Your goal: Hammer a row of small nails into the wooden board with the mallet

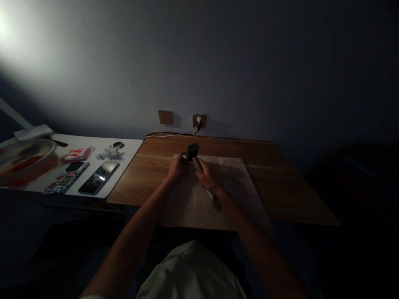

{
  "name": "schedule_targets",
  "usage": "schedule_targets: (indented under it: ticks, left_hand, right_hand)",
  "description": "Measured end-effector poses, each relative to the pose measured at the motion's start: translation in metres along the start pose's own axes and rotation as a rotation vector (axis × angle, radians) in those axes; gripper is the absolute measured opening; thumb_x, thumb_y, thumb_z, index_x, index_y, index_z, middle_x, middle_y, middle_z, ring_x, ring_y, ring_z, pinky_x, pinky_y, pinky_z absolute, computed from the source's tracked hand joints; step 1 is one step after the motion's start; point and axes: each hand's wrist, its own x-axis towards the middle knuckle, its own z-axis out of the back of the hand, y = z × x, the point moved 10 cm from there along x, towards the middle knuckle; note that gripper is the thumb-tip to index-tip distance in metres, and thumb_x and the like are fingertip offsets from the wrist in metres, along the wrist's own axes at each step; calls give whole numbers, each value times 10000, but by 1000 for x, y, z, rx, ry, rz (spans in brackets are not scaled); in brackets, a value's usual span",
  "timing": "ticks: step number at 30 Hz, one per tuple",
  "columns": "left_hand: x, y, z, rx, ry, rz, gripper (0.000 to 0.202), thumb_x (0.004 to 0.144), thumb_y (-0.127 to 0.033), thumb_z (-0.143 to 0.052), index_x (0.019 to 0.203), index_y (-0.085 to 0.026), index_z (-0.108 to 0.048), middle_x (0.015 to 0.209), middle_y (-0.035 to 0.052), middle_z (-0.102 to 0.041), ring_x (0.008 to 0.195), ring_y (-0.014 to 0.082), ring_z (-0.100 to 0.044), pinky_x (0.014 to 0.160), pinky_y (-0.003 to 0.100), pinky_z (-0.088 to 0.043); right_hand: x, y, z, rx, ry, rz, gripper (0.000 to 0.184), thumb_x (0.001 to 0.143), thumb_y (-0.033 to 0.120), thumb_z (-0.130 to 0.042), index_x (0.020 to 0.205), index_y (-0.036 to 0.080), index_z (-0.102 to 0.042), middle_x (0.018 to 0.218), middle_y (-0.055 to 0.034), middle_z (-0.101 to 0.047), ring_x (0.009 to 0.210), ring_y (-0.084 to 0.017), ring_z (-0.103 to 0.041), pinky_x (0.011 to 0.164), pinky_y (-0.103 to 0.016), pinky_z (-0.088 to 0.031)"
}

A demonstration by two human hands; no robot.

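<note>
My right hand [207,177] is wrapped round the wooden handle of a hammer [192,152]. Its dark head points away from me, over the far left corner of a pale wooden board [187,207]. Close beside the head is my left hand [177,167], with thumb and forefinger bent together at the board's edge. What those fingers hold, if anything, is too dark and small to make out. Along the board's far edge runs a row of several small dark points [223,164], which look like nails.
The board lies on a brown wooden table [289,195] against the wall. On a white table [124,166] at left are a phone [99,177], a patterned phone case [66,178], a red-and-white packet [77,154], crumpled plastic [110,153] and a clear bowl [46,153]. A cable [174,134] runs to a wall socket [199,120].
</note>
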Motion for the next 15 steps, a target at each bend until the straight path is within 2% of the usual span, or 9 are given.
schedule_targets:
  ticks: [4,8,11,13,15]
  left_hand:
    - [1,4,0,46,-9,10,564,801,-116,-654,1353,-155,-548,947,77,-761,849,201,-708,763,269,-526]
    - [2,5,-2,62,2,-3,563,802,-125,-647,1354,-162,-545,951,77,-746,863,213,-701,751,276,-515]
    - [2,5,-4,51,2,-30,564,804,-157,-643,1357,-150,-533,1017,92,-732,910,223,-685,803,307,-523]
    - [1,4,-4,40,-10,-57,564,805,-172,-632,1359,-148,-528,1075,102,-712,956,227,-668,847,330,-525]
    - [0,3,-4,22,-19,-82,559,805,-185,-628,1353,-152,-527,1116,107,-689,978,226,-653,876,348,-525]
  right_hand:
    - [4,-4,-6,-59,-8,-21,675,857,240,-498,1529,228,-428,880,-46,-704,577,-157,-598,591,-280,-500]
    - [3,-9,-6,4,-13,-70,696,844,241,-524,1532,226,-427,764,-10,-666,474,-125,-532,487,-246,-448]
    - [-10,-10,-3,194,-18,-104,754,811,252,-531,1549,247,-375,640,61,-575,385,-105,-456,376,-214,-368]
    - [-28,-13,3,389,-59,-116,784,800,291,-537,1557,269,-331,641,87,-559,373,-101,-442,337,-202,-340]
    - [-50,-18,8,593,-122,-121,708,815,349,-533,1507,281,-395,688,89,-576,382,-88,-448,334,-197,-352]
